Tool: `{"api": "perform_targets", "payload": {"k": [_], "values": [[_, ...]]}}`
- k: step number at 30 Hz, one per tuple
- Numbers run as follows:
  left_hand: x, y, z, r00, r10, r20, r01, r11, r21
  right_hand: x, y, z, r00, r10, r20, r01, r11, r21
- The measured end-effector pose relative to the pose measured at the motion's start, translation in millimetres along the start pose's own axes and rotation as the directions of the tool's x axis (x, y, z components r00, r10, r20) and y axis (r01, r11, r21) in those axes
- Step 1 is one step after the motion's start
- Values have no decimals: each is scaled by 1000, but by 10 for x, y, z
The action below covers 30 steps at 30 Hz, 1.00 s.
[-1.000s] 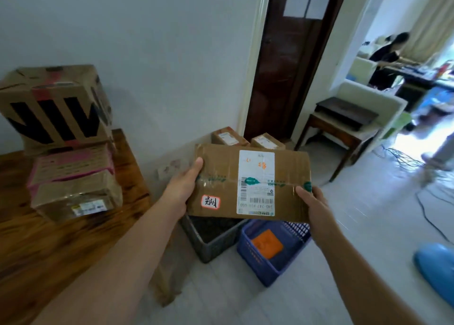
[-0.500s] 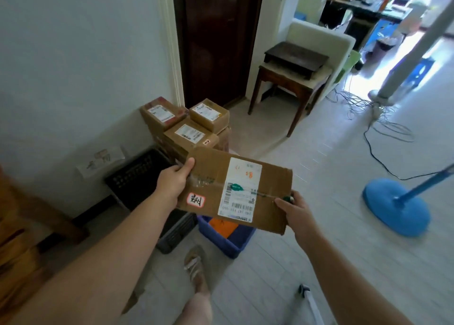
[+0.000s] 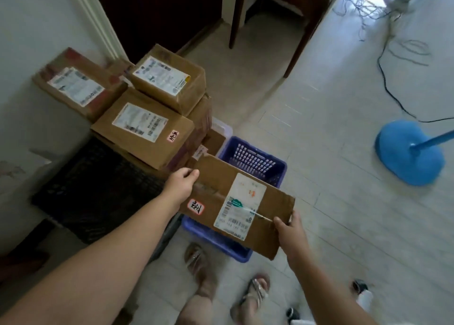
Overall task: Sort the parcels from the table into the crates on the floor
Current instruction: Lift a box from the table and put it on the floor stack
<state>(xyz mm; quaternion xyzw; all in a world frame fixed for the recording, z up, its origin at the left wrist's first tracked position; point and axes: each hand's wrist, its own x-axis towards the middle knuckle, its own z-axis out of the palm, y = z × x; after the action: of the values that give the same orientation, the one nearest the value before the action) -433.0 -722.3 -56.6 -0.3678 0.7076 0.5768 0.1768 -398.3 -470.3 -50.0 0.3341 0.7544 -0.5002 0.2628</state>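
Observation:
A flat brown cardboard parcel (image 3: 221, 192) with a white shipping label and a small red-edged sticker hangs just above the blue crate (image 3: 253, 157) on the floor. My left hand (image 3: 180, 183) grips its left end, thumb on top. My right hand (image 3: 288, 228) grips its right near edge. The parcel hides most of the blue crate's inside. To the left a black crate (image 3: 98, 189) stands on the floor. Behind it several labelled brown parcels (image 3: 142, 125) are stacked against the wall.
A dark door and a wooden side table (image 3: 290, 12) stand behind the stack. A blue fan base (image 3: 407, 152) and loose cables (image 3: 393, 54) lie on the tiled floor to the right. My sandalled feet (image 3: 255, 292) are just in front of the crates.
I have turned from the table and stepped up to the crates. The view tilted down, and both hands lowered the parcel over the blue crate.

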Motion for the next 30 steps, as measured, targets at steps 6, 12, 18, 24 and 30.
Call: {"api": "perform_targets", "payload": {"k": [6, 12, 18, 24, 30], "values": [[1081, -630, 429, 995, -83, 54, 77, 991, 107, 968, 507, 437, 985, 167, -43, -169, 985, -44], [1590, -1447, 783, 992, -119, -35, 124, 952, 281, 1616, 1027, 714, 964, 232, -132, -251, 956, -150], [1782, -1838, 888, 967, -101, -235, 210, 840, 501, 1895, 1310, 1028, 935, 315, -166, -350, 895, -277], [1828, -1977, 999, 956, -115, -270, 272, 693, 668, 2093, 1438, 1200, 881, 455, -130, -473, 837, -274], [1787, -2057, 1258, 981, -57, -183, 182, 575, 798, 2355, 1576, 1338, 804, 564, -188, -591, 792, -150]]}}
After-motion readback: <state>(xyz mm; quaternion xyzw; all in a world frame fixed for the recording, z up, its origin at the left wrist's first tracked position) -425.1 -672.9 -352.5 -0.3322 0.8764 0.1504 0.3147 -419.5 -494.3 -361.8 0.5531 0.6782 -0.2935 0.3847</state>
